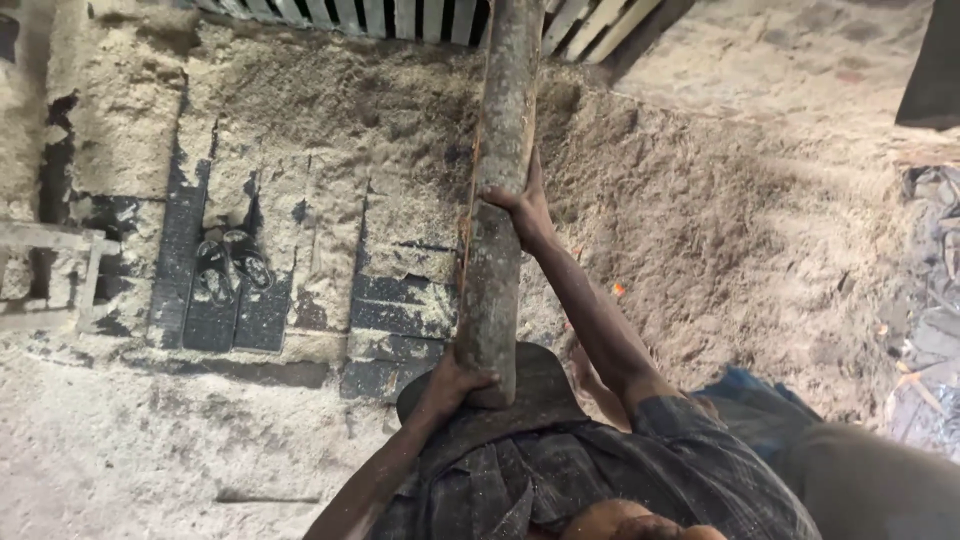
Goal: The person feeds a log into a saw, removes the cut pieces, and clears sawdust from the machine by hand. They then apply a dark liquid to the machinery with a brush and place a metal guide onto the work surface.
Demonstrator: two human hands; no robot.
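Observation:
A long, rough-barked log (497,120) runs from the top of the head view down to my chest. My left hand (452,384) is wrapped around the log's near end from the left side. My right hand (520,203) grips the log farther up, arm stretched out along its right side. The near end of the log sits against a dark rounded piece (548,392) just above my dark checked shirt (600,480).
Sawdust (720,210) covers the ground in a thick heap on the right. A pair of dark sandals (231,266) lies on dark planks at left. Pale wooden slats (380,15) cross the top. A small wooden frame (55,270) stands far left, dark debris (930,300) far right.

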